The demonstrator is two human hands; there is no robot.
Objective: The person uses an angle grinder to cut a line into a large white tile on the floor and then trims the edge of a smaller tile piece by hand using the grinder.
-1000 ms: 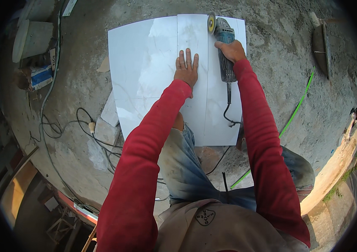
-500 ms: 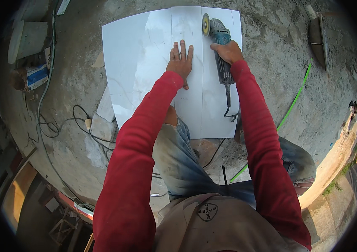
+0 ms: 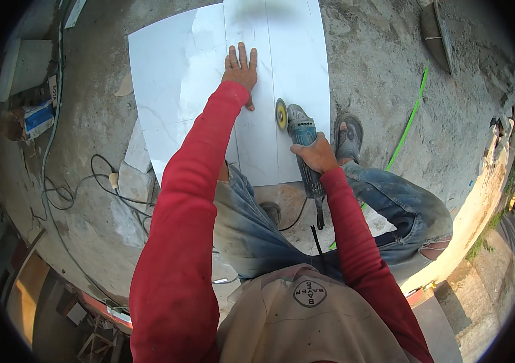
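A white marbled panel (image 3: 160, 66), crossed by thin lines or seams, lies before me on the rough concrete. My left hand (image 3: 239, 75) rests palm down on it, fingers spread, just left of a lengthwise line. Lower right, my right hand (image 3: 318, 154) is closed on a teal-and-black angle grinder (image 3: 303, 127). Its yellow disc (image 3: 281, 115) stands on edge beside the right-hand line on the panel; whether it touches the surface I cannot tell. The grinder's cord runs down from the handle. A blurred grey patch shows at the panel's top.
My sandalled right foot (image 3: 348, 140) is beside the panel. Cables (image 3: 94, 175), broken white pieces (image 3: 136, 148), a blue-and-white bag (image 3: 38, 121) and a pale container (image 3: 27, 66) lie left. A green strip (image 3: 415, 103) and a dark curved object (image 3: 436, 36) lie right.
The grinder in my right hand has moved from the panel's upper right down toward me. My left hand stays spread on the panel. The view has shifted, uncovering my right foot.
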